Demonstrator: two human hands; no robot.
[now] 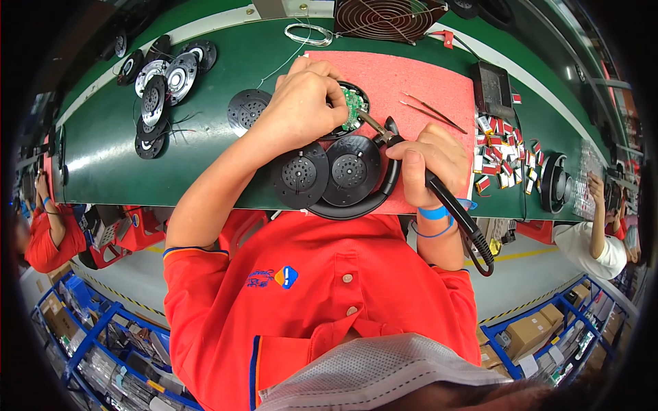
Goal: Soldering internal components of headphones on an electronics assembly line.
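My right hand grips a black-handled soldering iron, its metal tip resting at a green circuit board. The board sits inside a round black headphone ear cup. Over the left side of that cup, my left hand has its fingers closed in a pinch; what they hold is hidden. Two black perforated round ear cup parts, a left one and a right one, lie nearer me on the black headband. Beside my left wrist is a loose speaker driver.
Tweezers lie on the pink foam mat. Small red-and-silver battery packs are piled at right, by a black tray. More drivers cluster at left. A wire coil and a fan are at the back.
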